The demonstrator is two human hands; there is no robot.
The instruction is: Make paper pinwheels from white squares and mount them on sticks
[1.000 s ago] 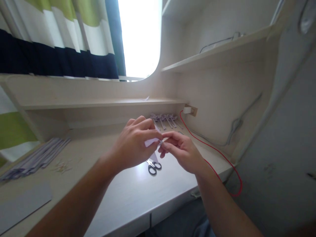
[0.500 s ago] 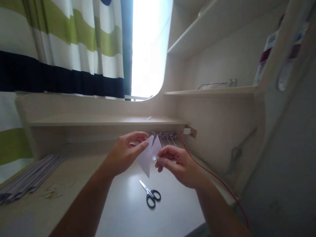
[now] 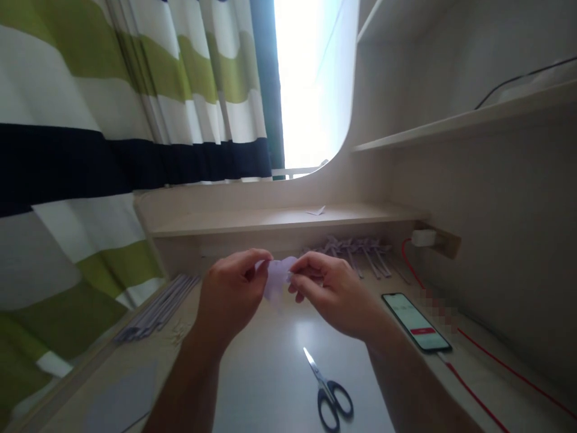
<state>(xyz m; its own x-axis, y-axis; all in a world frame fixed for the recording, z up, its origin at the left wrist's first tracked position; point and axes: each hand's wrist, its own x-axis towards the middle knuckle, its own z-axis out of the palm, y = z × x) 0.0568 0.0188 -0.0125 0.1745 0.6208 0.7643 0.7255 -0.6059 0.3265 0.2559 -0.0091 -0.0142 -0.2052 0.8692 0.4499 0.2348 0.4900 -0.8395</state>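
Observation:
Between my two hands, above the desk, is a small piece of pale lilac paper (image 3: pixel 276 281), partly folded and blurred at its lower edge. My left hand (image 3: pixel 234 294) pinches its left side between thumb and fingers. On its right side, my right hand (image 3: pixel 327 291) grips an edge with thumb and forefinger. The fingers cover parts of the paper, so its full shape is hidden. Below the hands, scissors (image 3: pixel 329 391) with black handles lie on the desk, blades slightly apart and pointing away from me.
Several paper pinwheels on sticks (image 3: pixel 356 246) lie at the back. Rolled paper sticks (image 3: pixel 157 307) and small scraps (image 3: pixel 180 332) are at left, near a flat paper sheet (image 3: pixel 121 397). A phone (image 3: pixel 417 322) with a red cable lies at right. A folded paper (image 3: pixel 317 211) sits on the shelf.
My view has turned right and the phone has come into sight. The left hand has closed further round the paper, whose pointed flaps are now bent together between both hands.

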